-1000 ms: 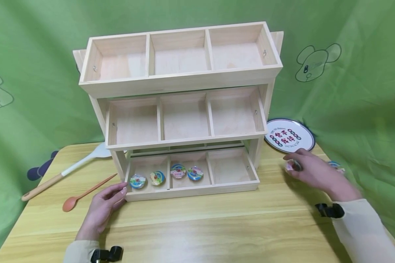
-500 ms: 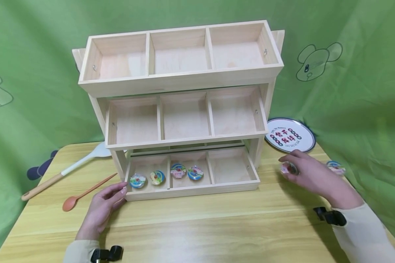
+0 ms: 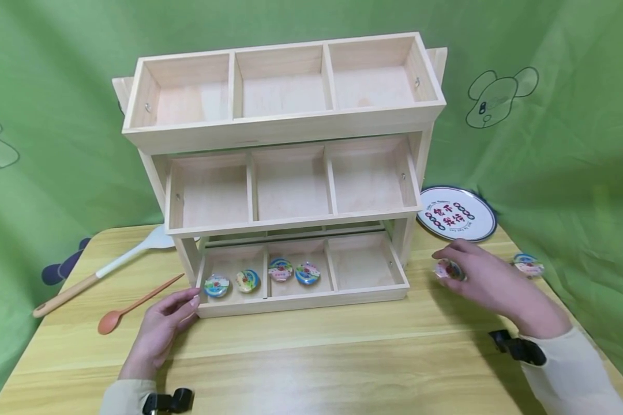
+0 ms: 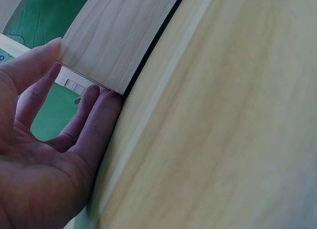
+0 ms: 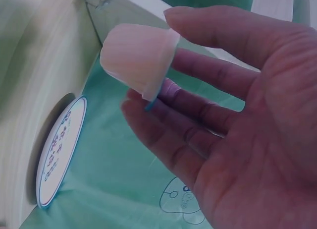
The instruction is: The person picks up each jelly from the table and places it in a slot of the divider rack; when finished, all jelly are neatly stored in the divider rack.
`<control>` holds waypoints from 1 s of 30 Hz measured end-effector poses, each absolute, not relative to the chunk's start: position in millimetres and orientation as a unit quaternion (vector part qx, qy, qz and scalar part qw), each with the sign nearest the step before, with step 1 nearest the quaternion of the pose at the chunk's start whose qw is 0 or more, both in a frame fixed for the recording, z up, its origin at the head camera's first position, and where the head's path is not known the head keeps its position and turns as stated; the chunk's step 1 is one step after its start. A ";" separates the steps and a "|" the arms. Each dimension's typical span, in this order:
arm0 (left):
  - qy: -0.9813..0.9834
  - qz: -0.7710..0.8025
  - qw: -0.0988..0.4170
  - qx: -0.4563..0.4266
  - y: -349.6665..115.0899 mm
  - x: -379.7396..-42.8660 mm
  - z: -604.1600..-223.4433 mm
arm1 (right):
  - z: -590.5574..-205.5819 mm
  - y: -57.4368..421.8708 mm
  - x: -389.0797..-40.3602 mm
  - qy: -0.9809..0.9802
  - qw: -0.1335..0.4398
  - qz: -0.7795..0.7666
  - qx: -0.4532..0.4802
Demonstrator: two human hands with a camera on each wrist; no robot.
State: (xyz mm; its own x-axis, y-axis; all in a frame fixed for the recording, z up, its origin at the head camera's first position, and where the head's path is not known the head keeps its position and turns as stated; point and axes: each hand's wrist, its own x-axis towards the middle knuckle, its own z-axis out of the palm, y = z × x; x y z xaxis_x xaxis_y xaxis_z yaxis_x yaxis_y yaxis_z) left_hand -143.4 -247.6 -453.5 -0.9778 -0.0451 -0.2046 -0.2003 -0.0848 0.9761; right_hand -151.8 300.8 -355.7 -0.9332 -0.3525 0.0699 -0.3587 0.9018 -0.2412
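Note:
My right hand (image 3: 485,281) pinches a jelly cup (image 3: 448,270) by its rim, above the table right of the rack; in the right wrist view its pale, ribbed body (image 5: 133,58) points away from the palm. My left hand (image 3: 161,328) holds the front left corner of the bottom tray (image 3: 301,304) of a wooden three-tier rack, thumb and fingertips touching its end. In that tray, two jelly cups (image 3: 217,286) lie in the left compartment and two more (image 3: 308,273) in the middle one; the right compartment holds nothing. Another jelly cup (image 3: 528,265) lies behind my right wrist.
A white plate (image 3: 457,213) with red lettering lies right of the rack. Left of it are a white spatula with a wooden handle (image 3: 119,262) and an orange spoon (image 3: 111,321). Upper trays (image 3: 285,129) overhang the bottom one. A green curtain (image 3: 576,144) surrounds the table.
My right hand shifts slightly left and toward me with the jelly cup, whose lid has turned more into view. The cup behind my wrist shows more fully. My left hand stays put.

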 end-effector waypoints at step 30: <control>0.671 0.733 0.054 -0.094 -247.7 -143.8 -454.4 | -347.2 268.1 -148.6 -0.950 0.070 0.133 0.275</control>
State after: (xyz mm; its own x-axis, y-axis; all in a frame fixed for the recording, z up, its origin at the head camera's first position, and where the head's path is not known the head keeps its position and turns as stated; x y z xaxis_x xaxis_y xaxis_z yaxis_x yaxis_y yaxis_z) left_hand -143.8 -247.7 -454.4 -0.9765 -0.0472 -0.2102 -0.2052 -0.0924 0.9743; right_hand -148.6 268.1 -347.2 -0.8389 -0.5040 0.2054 -0.5410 0.8132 -0.2146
